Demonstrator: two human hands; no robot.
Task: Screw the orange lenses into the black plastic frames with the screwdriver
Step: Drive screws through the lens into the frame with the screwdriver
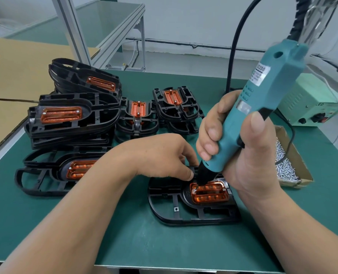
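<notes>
My green bench carries stacked frames at back left, one frame before me, a screw box and power unit at right.

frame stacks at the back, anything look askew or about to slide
The tall left stack is uneven, its top frame tilted and sitting crooked on the lower ones; the stack behind it leans too. The middle stack sits straighter. The screws lie in their box; nothing looks broken.
</notes>
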